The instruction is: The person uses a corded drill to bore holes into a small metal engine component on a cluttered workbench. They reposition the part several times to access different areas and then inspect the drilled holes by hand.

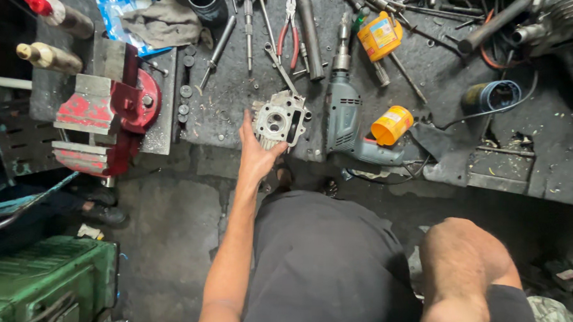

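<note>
Cluttered workbench [237, 108]: drill [345, 115], pliers [291, 28], vise [104, 110].

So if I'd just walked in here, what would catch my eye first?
Probably the left hand stretched out to a grey metal engine part at the near edge of the dark workbench. Right beside that part lies a grey electric drill, with two yellow cans near it. At the far left, a chipped red bench vise stands out against everything else.
</note>
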